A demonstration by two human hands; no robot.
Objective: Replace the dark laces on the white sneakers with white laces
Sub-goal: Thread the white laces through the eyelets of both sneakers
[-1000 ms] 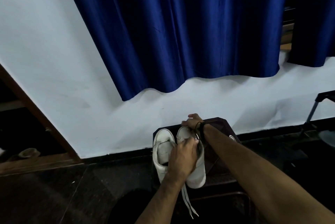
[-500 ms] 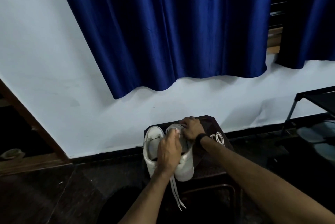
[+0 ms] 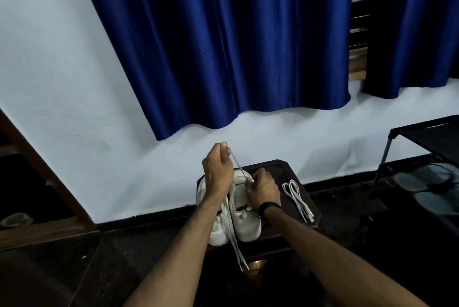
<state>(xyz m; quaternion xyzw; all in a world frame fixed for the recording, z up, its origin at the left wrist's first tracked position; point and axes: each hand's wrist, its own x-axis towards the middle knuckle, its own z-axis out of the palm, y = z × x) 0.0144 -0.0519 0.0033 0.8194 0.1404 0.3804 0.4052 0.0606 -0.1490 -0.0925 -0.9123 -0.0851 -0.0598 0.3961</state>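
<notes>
Two white sneakers stand side by side on a small dark table [image 3: 300, 207]. The right sneaker [image 3: 247, 222] shows a bit of dark lace [image 3: 246, 208] at its middle. My left hand [image 3: 218, 170] is raised above the shoes and pinches a white lace [image 3: 236, 161] pulled taut up from the right sneaker. Its loose ends [image 3: 236, 247] hang over the table's front edge. My right hand [image 3: 263, 188] grips the far end of the right sneaker. The left sneaker [image 3: 217, 232] is mostly hidden by my left forearm. A second white lace [image 3: 296, 197] lies folded on the table's right side.
A white wall and a blue curtain [image 3: 223, 45] rise right behind the table. A black metal rack [image 3: 427, 137] with slippers [image 3: 422, 182] under it stands to the right. A brown wooden door frame [image 3: 37, 170] runs down the left. The floor is dark.
My left hand has risen from the sneaker's top, drawing the white lace up. My right hand has stayed on the sneaker. The folded lace has come into view on the right.
</notes>
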